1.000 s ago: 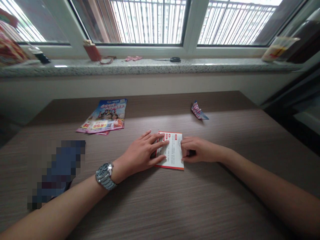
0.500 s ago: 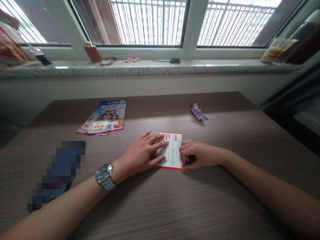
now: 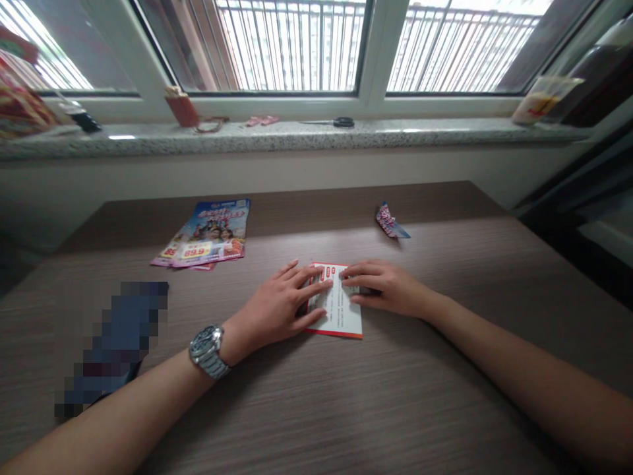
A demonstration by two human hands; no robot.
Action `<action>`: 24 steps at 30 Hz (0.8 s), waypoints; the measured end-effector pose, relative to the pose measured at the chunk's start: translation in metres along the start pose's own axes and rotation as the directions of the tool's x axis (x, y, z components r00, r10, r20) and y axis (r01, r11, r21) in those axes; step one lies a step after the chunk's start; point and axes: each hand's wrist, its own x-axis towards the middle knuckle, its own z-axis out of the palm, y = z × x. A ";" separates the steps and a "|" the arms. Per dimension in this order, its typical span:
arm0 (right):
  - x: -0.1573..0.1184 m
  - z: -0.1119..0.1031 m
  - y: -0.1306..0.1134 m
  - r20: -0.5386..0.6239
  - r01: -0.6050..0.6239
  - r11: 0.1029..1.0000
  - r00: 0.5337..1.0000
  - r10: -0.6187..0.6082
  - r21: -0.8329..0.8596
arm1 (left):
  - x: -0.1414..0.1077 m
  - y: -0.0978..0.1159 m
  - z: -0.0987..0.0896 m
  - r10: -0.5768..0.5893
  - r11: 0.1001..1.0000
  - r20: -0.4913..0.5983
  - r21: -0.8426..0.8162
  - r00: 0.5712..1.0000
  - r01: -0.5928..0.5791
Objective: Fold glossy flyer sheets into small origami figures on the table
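Note:
A small white sheet of printed paper [image 3: 341,316] with red edges and red labels lies flat on the brown table [image 3: 316,415]. My left hand [image 3: 279,300] rests with fingers spread over the paper's left part; a metal watch [image 3: 208,349] is on that wrist. From the right, my right hand [image 3: 388,287] lays its stretched fingers on the paper's upper right part. Neither hand grips anything. The fingers hide part of the print and the side edges.
Colourful flyers [image 3: 212,231] lie stacked at the back left. A folded paper piece [image 3: 390,222] sits at the back right. A blurred dark blue object [image 3: 121,343] is beside my left forearm. Scissors [image 3: 341,122] and a plastic cup [image 3: 541,102] stand out on the windowsill [image 3: 277,137].
My right hand has opened from curled fingers at the paper's right edge to stretched fingers lying over its upper right. My left hand has stayed in place.

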 end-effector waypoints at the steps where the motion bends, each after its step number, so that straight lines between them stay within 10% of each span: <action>1: 0.000 0.000 0.000 0.003 0.000 1.000 1.000 0.000 -0.011 | 0.000 0.000 0.000 0.003 1.000 -0.002 -0.001 1.000 -0.003; 24: 0.019 0.009 0.006 0.002 -0.044 0.999 0.999 0.044 -0.009 | 0.003 -0.003 -0.003 -0.080 0.989 -0.161 0.114 0.984 0.099</action>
